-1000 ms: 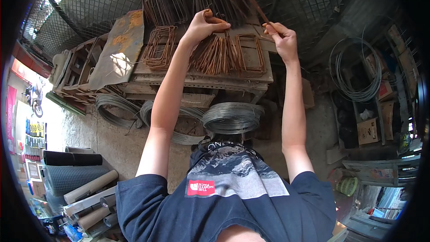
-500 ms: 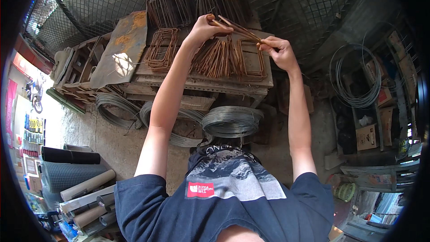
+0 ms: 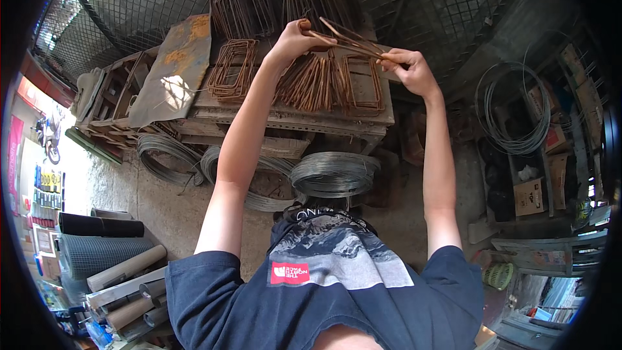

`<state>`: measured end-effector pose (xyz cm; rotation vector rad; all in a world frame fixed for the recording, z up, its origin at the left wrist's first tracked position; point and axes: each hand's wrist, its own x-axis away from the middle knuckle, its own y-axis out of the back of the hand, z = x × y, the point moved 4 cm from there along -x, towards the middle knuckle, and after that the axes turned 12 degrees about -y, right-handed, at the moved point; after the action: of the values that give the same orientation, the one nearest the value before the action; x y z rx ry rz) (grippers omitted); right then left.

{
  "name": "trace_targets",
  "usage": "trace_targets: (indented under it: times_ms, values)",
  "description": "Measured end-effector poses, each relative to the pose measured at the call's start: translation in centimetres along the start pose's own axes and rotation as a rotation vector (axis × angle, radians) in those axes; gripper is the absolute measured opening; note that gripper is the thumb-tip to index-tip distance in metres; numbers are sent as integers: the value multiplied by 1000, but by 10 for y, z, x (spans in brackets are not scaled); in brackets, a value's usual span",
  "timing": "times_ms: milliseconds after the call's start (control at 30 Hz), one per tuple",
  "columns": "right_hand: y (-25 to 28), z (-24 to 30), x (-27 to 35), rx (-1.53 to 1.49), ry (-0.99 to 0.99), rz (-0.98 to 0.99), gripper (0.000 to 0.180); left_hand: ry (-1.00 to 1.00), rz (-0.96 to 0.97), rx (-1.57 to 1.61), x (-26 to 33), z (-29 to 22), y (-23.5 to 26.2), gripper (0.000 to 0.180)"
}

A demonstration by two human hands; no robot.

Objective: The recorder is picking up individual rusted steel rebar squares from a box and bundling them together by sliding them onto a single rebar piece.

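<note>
Over the bench, my left hand (image 3: 297, 42) and my right hand (image 3: 412, 72) hold rusty rebar stirrups (image 3: 355, 43) by opposite ends. Both hands have their fingers closed on the thin bent rods, which fan apart near my left hand and come together at my right. How many stirrups are in my grip I cannot tell. Just below lies a fanned pile of rusty stirrups (image 3: 314, 88). Flat stirrup frames (image 3: 366, 84) lie right of that pile, and another loose stack of stirrups (image 3: 230, 71) is left of my left forearm.
Two tall bundles of dark stirrups (image 3: 243, 10) stand at the back of the bench (image 3: 285, 117), before a wire mesh fence (image 3: 168, 0). Wire coils (image 3: 335, 175) lie below its front edge. Mesh rolls (image 3: 107, 256) sit at lower left; boxes (image 3: 529, 197) at right.
My right hand has shifted slightly to the right, and the held rods have spread further apart. My left hand is nearly where it was.
</note>
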<state>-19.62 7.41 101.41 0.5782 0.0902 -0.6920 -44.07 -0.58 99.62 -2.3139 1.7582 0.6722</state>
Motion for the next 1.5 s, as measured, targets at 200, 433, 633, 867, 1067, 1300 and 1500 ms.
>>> trace_targets:
  times_ms: [200,433,633,867,1067,1300,1500]
  values:
    - [-2,0,-4,-21,27,-7,11,4,30,-49,-2,-10,-11,26]
    - [0,17,-17,145,58,5,18,30,-9,-29,0,-4,-5,27]
    - [9,-19,-14,5,-22,-39,39,11,19,-70,-2,1,-5,21]
    - [-38,-58,-5,74,-287,110,54,32,23,-41,-3,4,-5,20]
    - [-54,-3,-36,-99,-55,-169,47,45,-10,-13,1,-6,-6,29]
    - [-64,9,-87,-77,-236,14,31,-26,40,-27,-2,2,-6,27]
    - [-68,5,-91,-60,-72,-16,18,36,10,-331,6,-11,-6,33]
